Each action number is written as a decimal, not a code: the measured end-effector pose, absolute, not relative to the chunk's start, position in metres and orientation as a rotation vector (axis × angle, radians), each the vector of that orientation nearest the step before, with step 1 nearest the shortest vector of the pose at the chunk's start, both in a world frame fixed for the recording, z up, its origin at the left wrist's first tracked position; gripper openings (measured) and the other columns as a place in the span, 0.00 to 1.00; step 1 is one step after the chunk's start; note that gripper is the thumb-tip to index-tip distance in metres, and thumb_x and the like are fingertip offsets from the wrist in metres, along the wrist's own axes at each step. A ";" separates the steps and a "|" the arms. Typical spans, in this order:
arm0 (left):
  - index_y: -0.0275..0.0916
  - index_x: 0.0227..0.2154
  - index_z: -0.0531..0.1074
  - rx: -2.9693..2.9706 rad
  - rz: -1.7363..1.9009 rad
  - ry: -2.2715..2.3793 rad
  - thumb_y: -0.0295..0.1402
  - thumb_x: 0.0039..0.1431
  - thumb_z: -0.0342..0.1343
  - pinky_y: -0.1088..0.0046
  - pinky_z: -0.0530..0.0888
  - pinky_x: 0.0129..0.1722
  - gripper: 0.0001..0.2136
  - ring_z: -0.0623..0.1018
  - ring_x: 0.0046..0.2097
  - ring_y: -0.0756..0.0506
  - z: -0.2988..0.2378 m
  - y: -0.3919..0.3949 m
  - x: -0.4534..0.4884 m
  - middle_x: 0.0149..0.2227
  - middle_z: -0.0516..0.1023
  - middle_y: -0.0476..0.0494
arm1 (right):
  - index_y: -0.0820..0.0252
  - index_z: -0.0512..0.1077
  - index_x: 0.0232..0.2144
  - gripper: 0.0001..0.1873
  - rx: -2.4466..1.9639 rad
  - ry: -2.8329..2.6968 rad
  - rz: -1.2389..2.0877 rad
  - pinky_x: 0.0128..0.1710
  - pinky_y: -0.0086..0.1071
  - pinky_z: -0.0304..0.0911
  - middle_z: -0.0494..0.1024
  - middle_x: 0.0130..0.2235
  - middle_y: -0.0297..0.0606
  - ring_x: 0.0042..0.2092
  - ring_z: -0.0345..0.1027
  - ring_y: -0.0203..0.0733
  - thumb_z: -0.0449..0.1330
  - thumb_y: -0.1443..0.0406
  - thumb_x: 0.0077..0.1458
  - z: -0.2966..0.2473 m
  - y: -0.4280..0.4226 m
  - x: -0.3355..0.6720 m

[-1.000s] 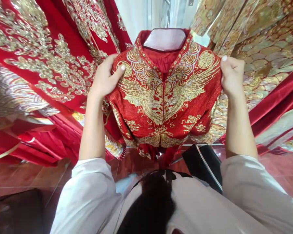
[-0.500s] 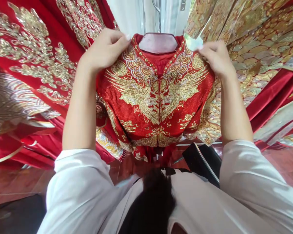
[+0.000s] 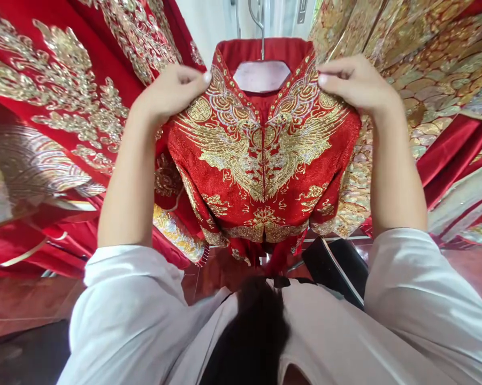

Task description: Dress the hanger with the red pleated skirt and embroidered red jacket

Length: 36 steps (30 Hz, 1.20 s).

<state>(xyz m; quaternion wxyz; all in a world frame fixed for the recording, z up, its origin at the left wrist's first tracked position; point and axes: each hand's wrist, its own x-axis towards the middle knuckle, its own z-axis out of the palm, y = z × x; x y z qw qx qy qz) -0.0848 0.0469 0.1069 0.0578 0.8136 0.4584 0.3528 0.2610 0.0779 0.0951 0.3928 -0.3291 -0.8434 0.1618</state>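
Note:
A red jacket (image 3: 260, 160) with heavy gold embroidery hangs in front of me on a pink hanger (image 3: 260, 75) with a metal hook. My left hand (image 3: 168, 93) is closed on the jacket's left shoulder beside the collar. My right hand (image 3: 355, 83) pinches the right shoulder beside the collar, thumb under the cloth. Both forearms are bare above rolled white sleeves.
More red and gold embroidered garments (image 3: 64, 107) hang close on the left, and gold scale-patterned ones (image 3: 433, 69) on the right. A black case (image 3: 337, 264) stands on the reddish tiled floor (image 3: 28, 299) below the jacket.
Both hands have moved from the outer shoulders up and inward to the collar, and the jacket's collar now stands higher around the hanger.

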 end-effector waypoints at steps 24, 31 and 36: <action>0.37 0.23 0.64 2.414 1.231 1.455 0.67 0.50 0.42 0.66 0.70 0.35 0.32 0.63 0.28 0.49 0.062 0.034 -0.113 0.24 0.64 0.47 | 0.58 0.51 0.29 0.11 -0.753 -1.304 0.494 0.27 0.26 0.55 0.56 0.25 0.30 0.25 0.52 0.29 0.53 0.65 0.53 -0.042 0.031 0.121; 0.31 0.54 0.65 2.533 1.580 1.678 0.46 0.56 0.51 0.60 0.65 0.55 0.28 0.71 0.53 0.39 0.028 0.000 -0.108 0.52 0.71 0.34 | 0.58 0.47 0.24 0.17 -1.226 -1.025 1.127 0.17 0.24 0.49 0.58 0.18 0.26 0.18 0.51 0.30 0.54 0.59 0.41 -0.219 -0.077 0.151; 0.28 0.58 0.59 2.479 1.655 1.799 0.45 0.53 0.53 0.60 0.60 0.60 0.34 0.65 0.59 0.39 0.006 -0.004 -0.104 0.58 0.65 0.32 | 0.58 0.47 0.20 0.15 -1.469 -0.979 1.054 0.16 0.25 0.47 0.56 0.14 0.26 0.16 0.49 0.30 0.52 0.58 0.38 -0.275 -0.116 0.186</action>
